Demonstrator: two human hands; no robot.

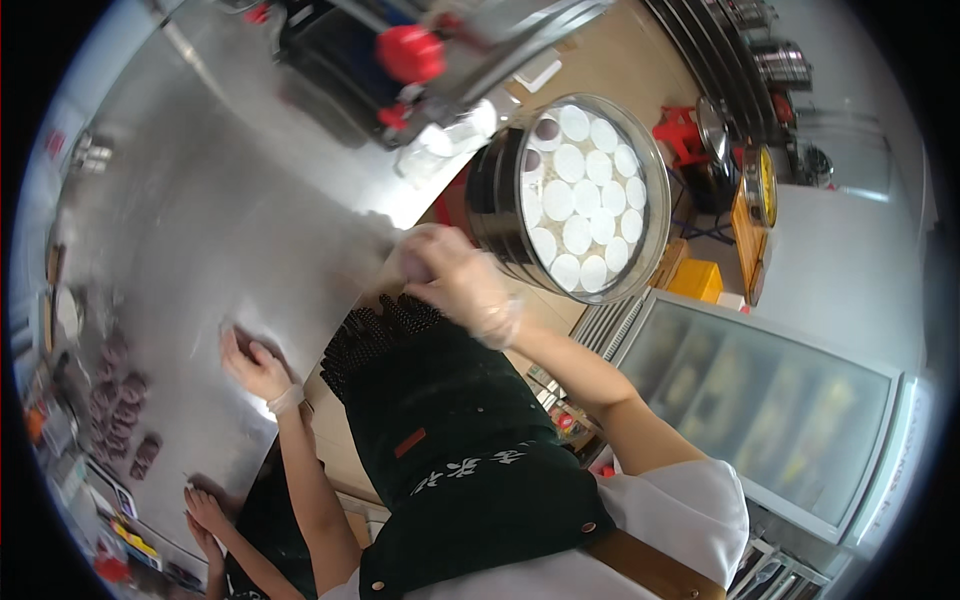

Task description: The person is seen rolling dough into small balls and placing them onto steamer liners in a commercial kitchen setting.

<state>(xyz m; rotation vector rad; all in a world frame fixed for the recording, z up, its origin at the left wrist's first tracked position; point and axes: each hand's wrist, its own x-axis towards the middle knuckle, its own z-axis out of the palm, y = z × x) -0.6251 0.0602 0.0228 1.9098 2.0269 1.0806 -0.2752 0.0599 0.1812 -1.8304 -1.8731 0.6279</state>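
Observation:
My right hand [468, 285], in a clear plastic glove and blurred by motion, is closed round a purple dough ball [417, 262]. It is between the steel table and a round steamer tray [655, 190]. White paper rounds [587, 197] cover the tray's perforated base. Two purple dough balls [547, 130] lie in it at the upper left. My left hand [258, 370], also gloved, is over the steel table [190, 260] near its front edge. Its thumb stands apart from the fingers, and I see nothing in it.
Several purple dough pieces [120, 410] lie on the table at the far left. Another person's hands [207, 515] are at the table's lower edge. A dark machine with a red knob [410, 53] stands at the top. A glass-doored cabinet [765, 405] is at the right.

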